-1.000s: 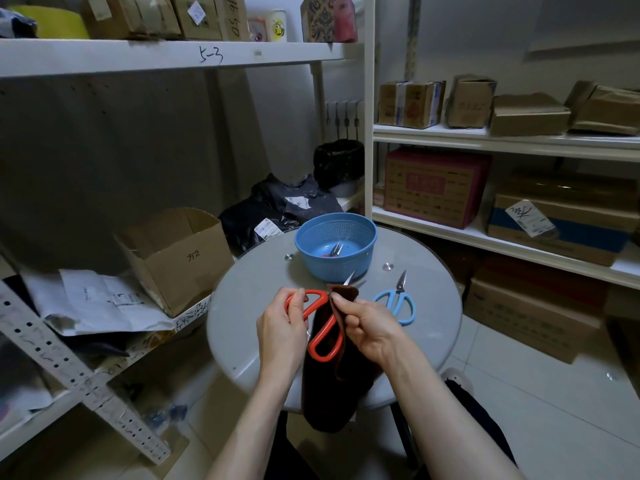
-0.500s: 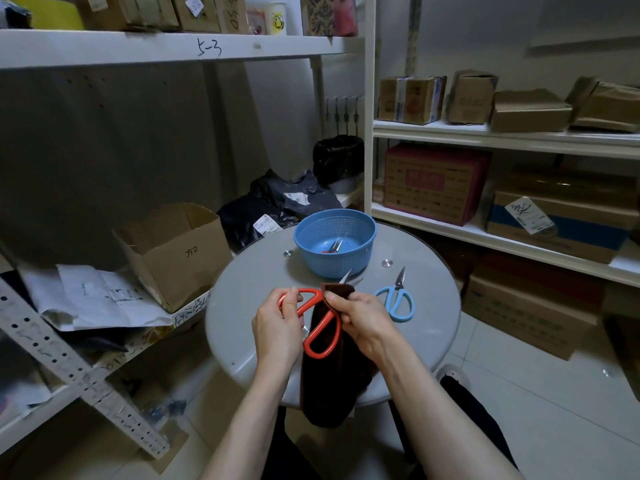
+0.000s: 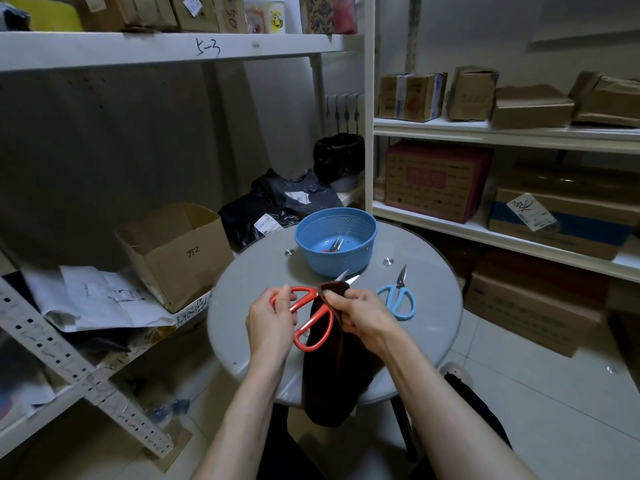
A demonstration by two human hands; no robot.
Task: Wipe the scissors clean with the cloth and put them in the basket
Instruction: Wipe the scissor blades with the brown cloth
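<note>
My left hand [image 3: 272,327] grips one handle loop of the red-handled scissors [image 3: 313,320] above the round table. My right hand [image 3: 363,315] pinches a dark brown cloth [image 3: 332,375] around the blades, whose two tips poke out slightly apart beyond the cloth. The cloth hangs down over the table's near edge. A blue basket [image 3: 360,225] stands at the back of the table with another pair of scissors [image 3: 334,244] inside. Blue-handled scissors [image 3: 398,296] lie on the table to the right of my right hand.
The round grey table [image 3: 242,282] stands between white shelves. An open cardboard box [image 3: 180,251] and papers sit on the left shelf, black bags [image 3: 277,206] behind the basket. Stacked boxes [image 3: 436,180] fill the right shelves. Tiled floor lies at the right.
Both hands with the red scissors and cloth have shifted slightly left and away from me. The blades have opened a little, so two tips show beyond the cloth.
</note>
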